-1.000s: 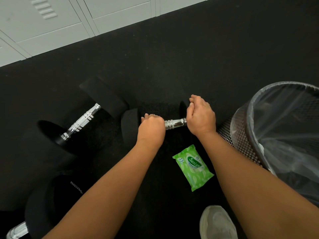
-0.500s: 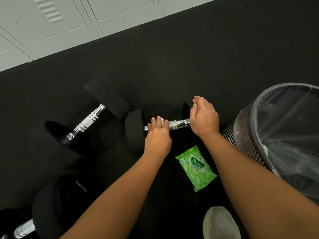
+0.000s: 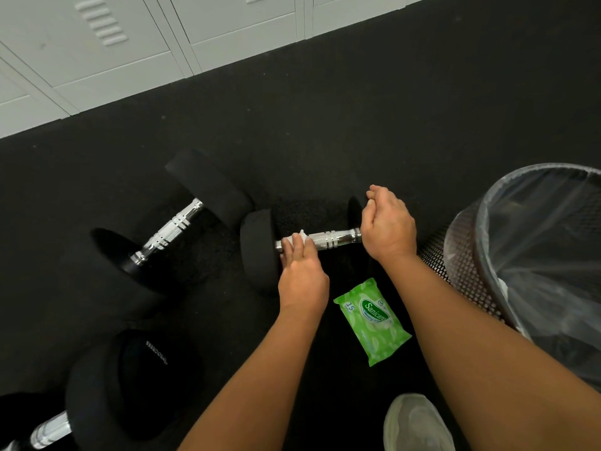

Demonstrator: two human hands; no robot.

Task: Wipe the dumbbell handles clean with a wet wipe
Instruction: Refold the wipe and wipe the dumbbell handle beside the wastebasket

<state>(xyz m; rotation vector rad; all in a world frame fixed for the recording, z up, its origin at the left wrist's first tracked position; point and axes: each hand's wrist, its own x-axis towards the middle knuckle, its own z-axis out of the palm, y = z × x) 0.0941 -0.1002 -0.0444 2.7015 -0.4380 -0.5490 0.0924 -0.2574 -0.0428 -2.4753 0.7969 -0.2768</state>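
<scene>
A small black dumbbell with a chrome handle (image 3: pixel 335 239) lies crosswise on the black floor. My left hand (image 3: pixel 300 271) presses a white wet wipe (image 3: pixel 301 237) onto the left part of that handle, fingers laid over it. My right hand (image 3: pixel 387 222) rests on the dumbbell's right head, which it mostly hides. A green wipes pack (image 3: pixel 372 320) lies on the floor just below the handle, between my forearms.
A larger dumbbell (image 3: pixel 169 231) lies diagonally to the left, and a third dumbbell (image 3: pixel 130 385) sits at the bottom left. A mesh waste bin (image 3: pixel 461 255) with a clear liner stands at the right. Grey lockers (image 3: pixel 130 43) line the far edge. A shoe (image 3: pixel 416 424) is at the bottom.
My left hand has loosened from a fist around the handle to fingers laid flat over the wipe, sliding a little along the handle. My right hand stays on the right head.
</scene>
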